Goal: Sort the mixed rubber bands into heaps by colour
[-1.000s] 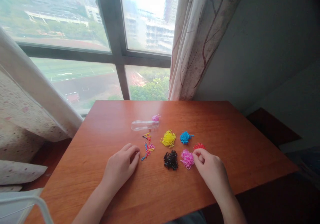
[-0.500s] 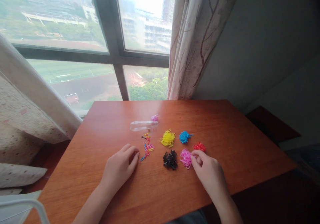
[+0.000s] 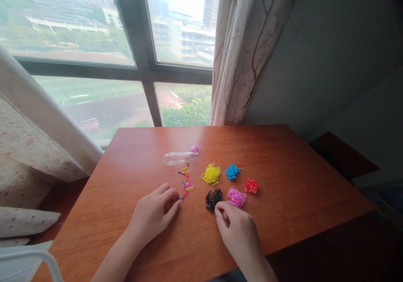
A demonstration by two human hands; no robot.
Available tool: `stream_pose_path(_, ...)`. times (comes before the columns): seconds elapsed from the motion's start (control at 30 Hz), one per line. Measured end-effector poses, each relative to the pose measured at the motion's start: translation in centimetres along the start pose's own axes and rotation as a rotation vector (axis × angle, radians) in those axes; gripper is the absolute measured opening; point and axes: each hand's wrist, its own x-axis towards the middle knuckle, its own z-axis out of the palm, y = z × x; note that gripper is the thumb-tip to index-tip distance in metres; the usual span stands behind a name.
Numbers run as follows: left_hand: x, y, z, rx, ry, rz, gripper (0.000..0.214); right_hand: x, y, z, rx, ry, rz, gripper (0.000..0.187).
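Note:
Small rubber bands lie on the wooden table in piles sorted by colour. My right hand (image 3: 237, 223) is pinched closed at the near right edge of the black pile (image 3: 214, 199); whatever is between its fingertips is too small to make out. Just beyond that hand is the pink pile (image 3: 236, 197). On the left, my left hand (image 3: 157, 210) rests on the table, thumb and fingers curled together on the blue end of a small mixed cluster of rubber bands (image 3: 187, 187). Yellow (image 3: 211, 174), blue (image 3: 233, 172) and red (image 3: 251, 186) piles lie farther back.
A clear plastic bottle (image 3: 176, 158) lies on its side behind the piles, with something pink (image 3: 195, 148) at its right end. The wooden table (image 3: 141, 147) meets a window at the back. Curtains (image 3: 242, 55) hang on both sides.
My right hand has moved left from the pink pile to the black one, and the pink pile has spread slightly rightward. My left hand has shifted right onto the mixed cluster's end.

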Motion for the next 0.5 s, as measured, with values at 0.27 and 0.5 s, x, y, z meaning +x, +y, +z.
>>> stream_pose_path(0.27,0.6,0.7,0.9,0.06,0.028,-0.005,0.017,-1.4,-2.3,2.1,0.045,-0.086,-0.037,0.018)
stream_pose_path(0.5,0.7,0.6,1.1,0.047,0.049,-0.013,0.023,-1.6,-2.2,2.6,0.038,-0.108,-0.058,0.017)
